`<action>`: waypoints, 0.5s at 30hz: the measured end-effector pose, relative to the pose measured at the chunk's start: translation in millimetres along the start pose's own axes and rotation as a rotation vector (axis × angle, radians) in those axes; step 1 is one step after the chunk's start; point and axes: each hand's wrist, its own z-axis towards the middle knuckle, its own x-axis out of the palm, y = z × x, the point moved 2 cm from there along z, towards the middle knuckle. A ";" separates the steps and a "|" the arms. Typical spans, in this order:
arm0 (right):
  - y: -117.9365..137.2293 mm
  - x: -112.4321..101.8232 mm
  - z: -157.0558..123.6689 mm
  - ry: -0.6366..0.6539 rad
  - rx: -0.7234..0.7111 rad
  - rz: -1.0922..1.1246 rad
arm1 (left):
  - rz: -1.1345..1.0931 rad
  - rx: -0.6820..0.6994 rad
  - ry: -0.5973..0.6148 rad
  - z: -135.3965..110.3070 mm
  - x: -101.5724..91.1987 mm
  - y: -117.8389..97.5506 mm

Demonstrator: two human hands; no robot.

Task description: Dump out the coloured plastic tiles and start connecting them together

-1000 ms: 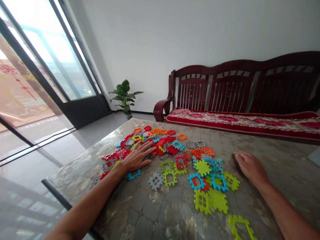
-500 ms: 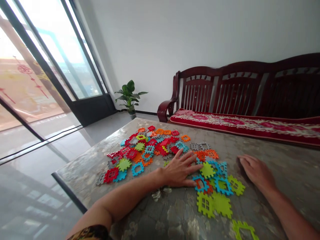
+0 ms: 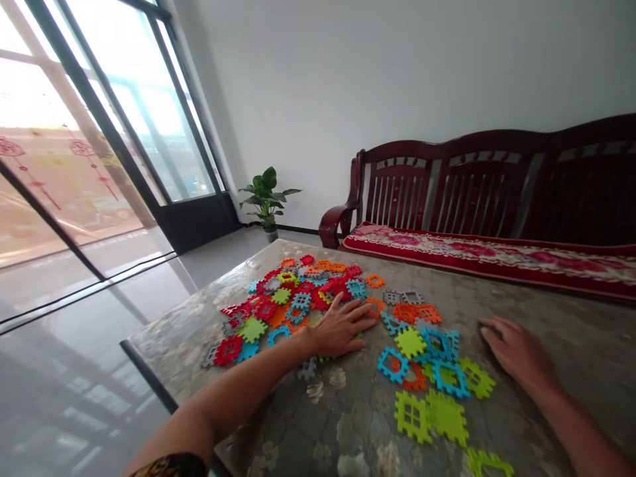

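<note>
My left hand (image 3: 342,326) lies palm down with its fingers spread, over the near right edge of a heap of interlocking plastic tiles. What lies under the palm is hidden. Beyond and left of it the heap mixes red tiles (image 3: 229,350), grey, orange, blue and green ones. My right hand (image 3: 519,354) rests on the table, fingers loosely bent and thumb apart, with nothing visible in it. Between the hands is a smaller group: a solid lime tile (image 3: 410,342), blue frame tiles, orange tiles (image 3: 428,313) and, nearer me, a plain green tile (image 3: 447,417).
The tiles lie on a table with a patterned, shiny cover (image 3: 348,397). Another green frame tile (image 3: 477,457) is at the near edge of view. Behind stand a dark wooden bench (image 3: 392,192) with a red floral cushion (image 3: 447,250) and a potted plant (image 3: 268,199). Glass doors are at the left.
My left hand has moved left, away from the smaller group and towards the heap, uncovering table between them. A grey tile now shows beside its wrist. My right hand stays about where it was.
</note>
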 end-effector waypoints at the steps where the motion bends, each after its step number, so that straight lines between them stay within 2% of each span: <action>1: 3.5 -2.0 -0.7 0.016 -0.005 -0.011 | -0.005 0.001 0.011 -1.2 0.2 3.5; 5: 16.2 -9.9 -2.7 0.042 0.016 -0.029 | -0.039 -0.012 0.055 -0.8 -1.0 9.5; 8: 22.2 -13.3 -3.2 0.047 0.034 -0.030 | -0.082 -0.082 0.019 9.3 -7.2 -9.5; 11: 25.6 -15.2 -3.1 0.061 0.042 -0.040 | -0.144 -0.060 -0.034 29.8 -17.0 -57.5; 15: 27.6 -17.2 -2.9 0.066 0.039 -0.044 | -0.208 0.206 -0.085 62.6 -27.8 -139.2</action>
